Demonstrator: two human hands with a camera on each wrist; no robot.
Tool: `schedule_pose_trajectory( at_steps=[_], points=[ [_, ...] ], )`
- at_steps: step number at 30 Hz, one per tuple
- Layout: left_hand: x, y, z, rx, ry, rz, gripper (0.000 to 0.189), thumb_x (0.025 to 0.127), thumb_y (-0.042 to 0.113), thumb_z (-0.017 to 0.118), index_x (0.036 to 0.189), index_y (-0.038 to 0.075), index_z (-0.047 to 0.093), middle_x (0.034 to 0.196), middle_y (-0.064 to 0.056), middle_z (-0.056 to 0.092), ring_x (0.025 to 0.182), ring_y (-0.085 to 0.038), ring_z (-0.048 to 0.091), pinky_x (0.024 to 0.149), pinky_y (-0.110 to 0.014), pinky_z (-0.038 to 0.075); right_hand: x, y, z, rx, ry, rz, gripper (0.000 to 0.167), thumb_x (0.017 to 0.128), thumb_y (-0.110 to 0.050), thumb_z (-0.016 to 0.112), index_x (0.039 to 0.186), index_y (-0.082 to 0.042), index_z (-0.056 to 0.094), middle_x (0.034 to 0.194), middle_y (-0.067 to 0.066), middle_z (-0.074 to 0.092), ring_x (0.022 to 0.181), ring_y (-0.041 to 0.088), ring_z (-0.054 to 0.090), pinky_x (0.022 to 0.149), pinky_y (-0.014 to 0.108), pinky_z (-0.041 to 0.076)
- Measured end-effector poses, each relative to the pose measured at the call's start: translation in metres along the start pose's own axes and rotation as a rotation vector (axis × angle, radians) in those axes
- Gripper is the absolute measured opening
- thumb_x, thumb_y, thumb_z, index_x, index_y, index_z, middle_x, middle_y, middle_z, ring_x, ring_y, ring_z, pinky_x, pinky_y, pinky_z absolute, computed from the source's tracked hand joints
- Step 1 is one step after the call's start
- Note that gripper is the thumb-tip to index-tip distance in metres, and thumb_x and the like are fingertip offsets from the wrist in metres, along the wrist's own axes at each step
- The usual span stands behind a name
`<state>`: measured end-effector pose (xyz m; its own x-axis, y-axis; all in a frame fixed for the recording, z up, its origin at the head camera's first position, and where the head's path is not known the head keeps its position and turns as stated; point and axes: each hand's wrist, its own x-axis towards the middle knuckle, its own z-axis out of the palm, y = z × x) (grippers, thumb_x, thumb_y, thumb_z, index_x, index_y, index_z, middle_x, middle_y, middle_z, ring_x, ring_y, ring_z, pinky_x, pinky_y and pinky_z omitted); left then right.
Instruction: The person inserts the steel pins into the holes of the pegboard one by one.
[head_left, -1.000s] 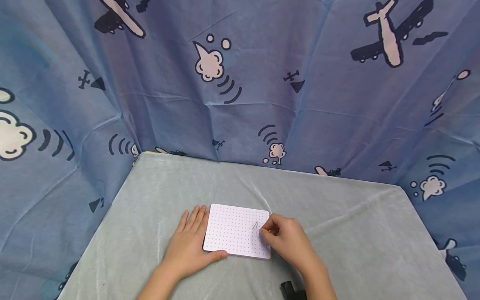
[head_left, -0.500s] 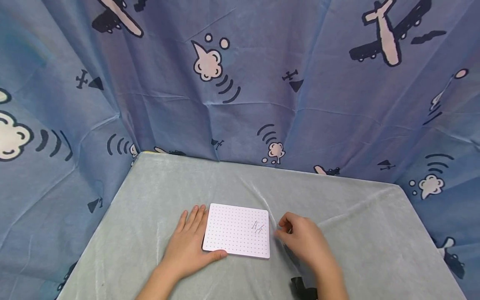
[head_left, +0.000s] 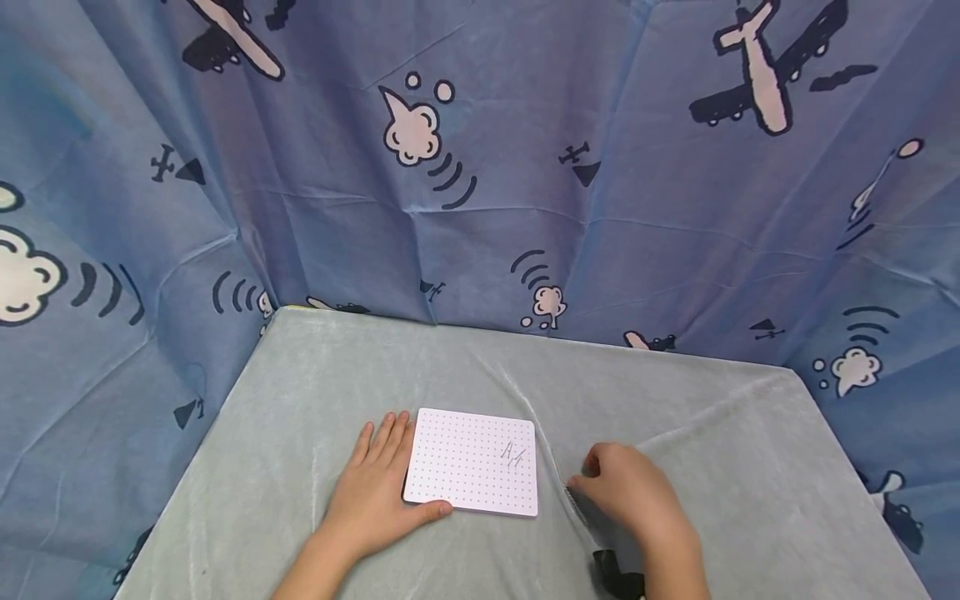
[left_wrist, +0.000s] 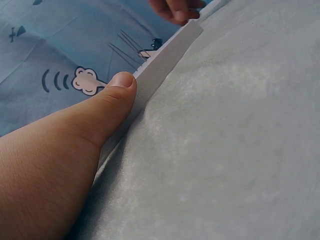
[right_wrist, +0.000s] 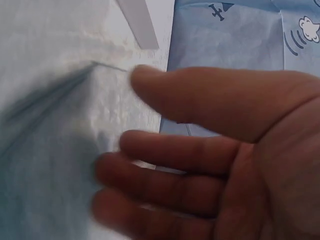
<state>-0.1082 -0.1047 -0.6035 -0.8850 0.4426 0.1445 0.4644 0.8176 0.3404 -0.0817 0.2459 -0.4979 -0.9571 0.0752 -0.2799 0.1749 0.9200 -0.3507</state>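
A white dotted pad (head_left: 472, 462) lies on the cloth in the head view. Several thin needles (left_wrist: 127, 46) stand up from it in the left wrist view; the head view shows thin dark lines at its right side. My left hand (head_left: 386, 492) lies flat against the pad's left end, thumb (left_wrist: 121, 82) along the near edge. Right of the pad my right hand (head_left: 637, 492) hovers low over the cloth, fingers loosely bent. In the right wrist view its thumb (right_wrist: 150, 80) is apart from the fingers (right_wrist: 165, 150), and a thin line shows at the thumb tip.
A pale grey-green cloth (head_left: 360, 358) covers the table, with a raised fold (head_left: 551, 454) between the pad and my right hand. A black device (head_left: 618, 575) sits at my right wrist. Behind hangs a blue curtain (head_left: 495, 167) printed with planes and clouds.
My right hand has drawn back from the pad's right side, moving right and a little nearer, and its fingers look looser. Another thin line shows on the pad. The left hand stays put.
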Motion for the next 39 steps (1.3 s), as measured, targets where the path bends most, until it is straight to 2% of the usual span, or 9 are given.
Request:
schedule_pose_trajectory(
  at_steps=[5,22,31,39],
  points=[
    [0.0,-0.001,0.001,-0.004,-0.002,-0.003,0.135,0.083,0.099,0.052,0.171,-0.001,0.031,0.177,-0.018,0.029,0.167,-0.032,0.018,0.137,-0.051,0.003,-0.003,0.002,0.001,-0.046,-0.059,0.037,0.027,0.082,-0.032,0.089,0.084,-0.011,0.072,0.081,-0.001,0.068,0.07,0.019,0.058,0.063,0.042,0.053],
    [0.0,0.0,-0.001,-0.03,0.013,0.0,0.134,0.082,0.098,0.055,0.17,-0.001,0.031,0.177,-0.019,0.03,0.167,-0.033,0.02,0.137,-0.051,0.005,-0.007,-0.004,0.009,-0.048,-0.053,0.001,0.02,0.068,-0.016,0.085,0.064,-0.017,0.065,0.064,-0.003,0.061,0.059,0.018,0.054,0.052,0.037,0.043],
    [-0.001,0.0,-0.001,-0.034,0.015,0.0,0.134,0.082,0.097,0.057,0.17,0.0,0.032,0.176,-0.019,0.031,0.166,-0.033,0.021,0.137,-0.051,0.007,-0.005,-0.005,0.014,-0.054,-0.056,-0.008,0.017,0.069,-0.011,0.082,0.066,-0.016,0.067,0.063,-0.003,0.06,0.058,0.018,0.054,0.051,0.036,0.042],
    [-0.001,0.0,0.0,-0.03,0.002,-0.008,0.135,0.082,0.097,0.057,0.171,0.0,0.03,0.177,-0.019,0.031,0.167,-0.034,0.02,0.137,-0.051,0.005,-0.004,-0.008,0.017,-0.088,-0.057,-0.005,0.014,0.066,-0.01,0.077,0.065,-0.017,0.065,0.063,-0.003,0.059,0.057,0.019,0.052,0.049,0.036,0.04]
  ],
)
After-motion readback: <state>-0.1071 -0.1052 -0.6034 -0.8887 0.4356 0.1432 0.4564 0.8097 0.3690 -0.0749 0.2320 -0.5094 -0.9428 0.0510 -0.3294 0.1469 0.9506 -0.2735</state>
